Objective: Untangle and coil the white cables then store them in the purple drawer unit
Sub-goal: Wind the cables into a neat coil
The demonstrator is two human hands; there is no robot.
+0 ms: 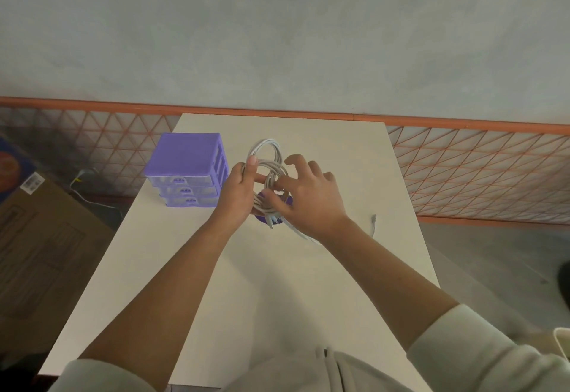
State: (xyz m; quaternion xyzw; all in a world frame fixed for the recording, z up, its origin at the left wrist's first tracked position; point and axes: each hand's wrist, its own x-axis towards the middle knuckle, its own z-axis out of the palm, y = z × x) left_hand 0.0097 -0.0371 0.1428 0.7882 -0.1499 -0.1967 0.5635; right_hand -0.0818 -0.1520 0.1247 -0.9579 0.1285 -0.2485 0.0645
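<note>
A bundle of white cable (267, 157) is looped into a coil held upright above the white table (246, 283). My left hand (239, 194) grips the coil's left side, thumb up over the loops. My right hand (308, 197) pinches the strands at the coil's lower middle, its other fingers spread. A loose cable end (374, 222) trails on the table to the right. The purple drawer unit (188, 169), with three shut drawers, stands on the table to the left of my hands. A purple object (266, 218) lies partly hidden beneath the coil.
The table runs up to a grey wall with an orange rail (277, 112). Cardboard boxes (40, 237) and a white wire on the floor lie left of the table. An orange mesh panel (481, 175) stands to the right.
</note>
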